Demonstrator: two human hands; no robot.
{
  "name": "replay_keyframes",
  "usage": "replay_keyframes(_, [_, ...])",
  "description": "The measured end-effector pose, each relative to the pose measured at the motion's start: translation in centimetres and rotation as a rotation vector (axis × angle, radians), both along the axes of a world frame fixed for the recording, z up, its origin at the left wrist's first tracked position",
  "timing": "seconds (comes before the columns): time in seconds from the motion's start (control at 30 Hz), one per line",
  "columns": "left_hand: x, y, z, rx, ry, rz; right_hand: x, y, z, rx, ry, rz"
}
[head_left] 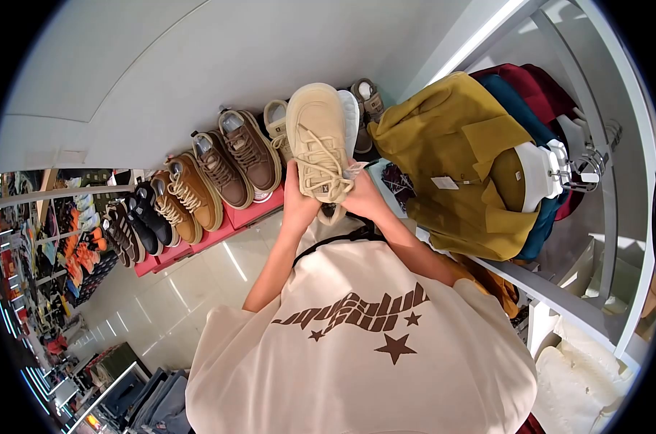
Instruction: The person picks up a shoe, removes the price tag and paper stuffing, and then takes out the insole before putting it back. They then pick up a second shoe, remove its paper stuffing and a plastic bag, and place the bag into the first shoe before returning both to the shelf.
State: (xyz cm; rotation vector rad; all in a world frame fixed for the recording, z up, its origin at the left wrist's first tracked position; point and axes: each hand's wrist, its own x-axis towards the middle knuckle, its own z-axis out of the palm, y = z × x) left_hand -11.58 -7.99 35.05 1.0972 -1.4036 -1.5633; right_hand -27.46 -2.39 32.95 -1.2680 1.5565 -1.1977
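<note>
A beige lace-up shoe point(316, 123) is held up in front of my chest, toe pointing away from me. My left hand point(299, 195) grips its left side near the heel. On the other side my right hand point(364, 194) holds the heel end, beside a small tag point(354, 170). A white sole-shaped piece point(350, 116) shows along the shoe's right edge; whether it is attached cannot be told. Behind the held shoe, another beige shoe point(276, 119) is partly hidden.
Brown, tan and black shoes point(195, 192) line a red ledge point(230, 223) to the left. Mustard, teal and dark red garments point(451, 145) hang on a white rack point(559, 293) at right. Folded jeans point(158, 401) lie lower left. A grey wall point(198, 65) stands behind.
</note>
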Motion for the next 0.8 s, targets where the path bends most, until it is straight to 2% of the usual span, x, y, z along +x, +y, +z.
replay_keyframes(0.03, [0.2, -0.1, 0.1, -0.023, -0.041, -0.049, -0.1, 0.1, 0.3, 0.005, -0.082, 0.017])
replay_keyframes(0.13, [0.4, -0.4, 0.0, -0.073, -0.102, -0.095, -0.3, 0.0, -0.7, 0.008, -0.034, 0.060])
replay_keyframes(0.37, [0.4, -0.7, -0.4, -0.096, -0.039, -0.098, -0.5, 0.2, -0.4, 0.069, -0.059, 0.010])
replay_keyframes(0.47, [0.5, -0.6, -0.2, -0.078, -0.031, -0.094, -0.5, 0.4, -0.5, 0.135, 0.014, 0.005])
replay_keyframes(0.53, [0.5, -0.6, 0.1, -0.049, 0.025, -0.087, -0.3, 0.4, 0.6, 0.104, -0.124, -0.060])
replay_keyframes(0.63, [0.7, -0.9, 1.1, -0.069, -0.026, -0.128, 0.0, 0.3, 1.2, 0.070, -0.144, -0.061])
replay_keyframes(0.8, [0.9, -1.3, 1.0, -0.075, -0.072, -0.186, -0.2, 0.3, -0.2, 0.054, -0.030, 0.024])
